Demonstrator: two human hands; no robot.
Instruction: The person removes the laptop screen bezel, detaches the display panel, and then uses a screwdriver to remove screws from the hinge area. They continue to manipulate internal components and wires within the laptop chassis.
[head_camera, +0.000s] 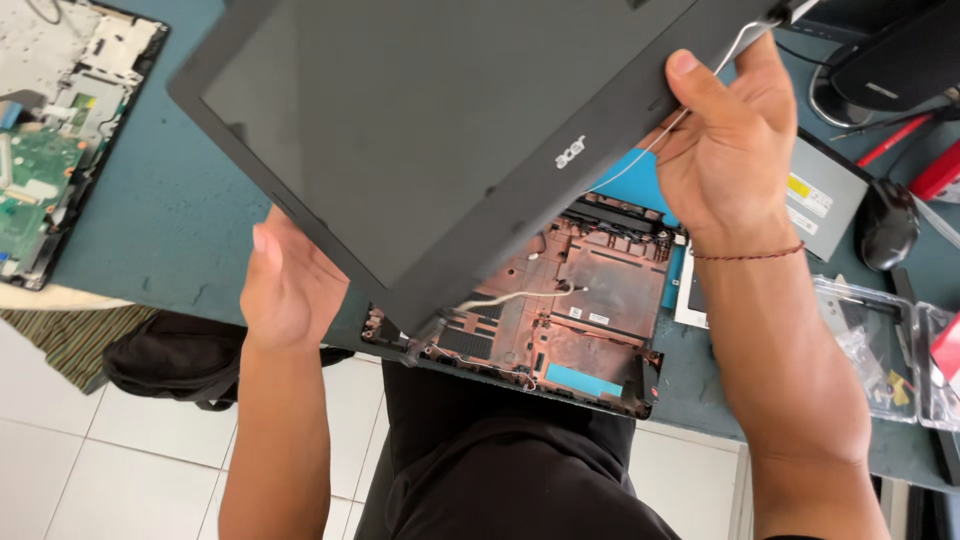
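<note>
A black laptop screen panel (430, 110) is held up, tilted, above the table. My left hand (285, 285) grips its lower left edge. My right hand (725, 140) holds its right edge, thumb on the bezel, with a thin white cable (640, 155) running past the fingers. Below the panel lies the opened laptop base shell (590, 300), its reddish-brown inside showing with a white cable and blue patches. The panel's lower corner sits close to the shell's left hinge corner.
A second opened laptop with a green circuit board (45, 150) lies at the far left on the blue-green table (160, 220). A grey optical drive (825, 195), black mouse (885, 225) and clear plastic trays (875, 350) sit right. A black bag (165, 360) rests on the tiled floor.
</note>
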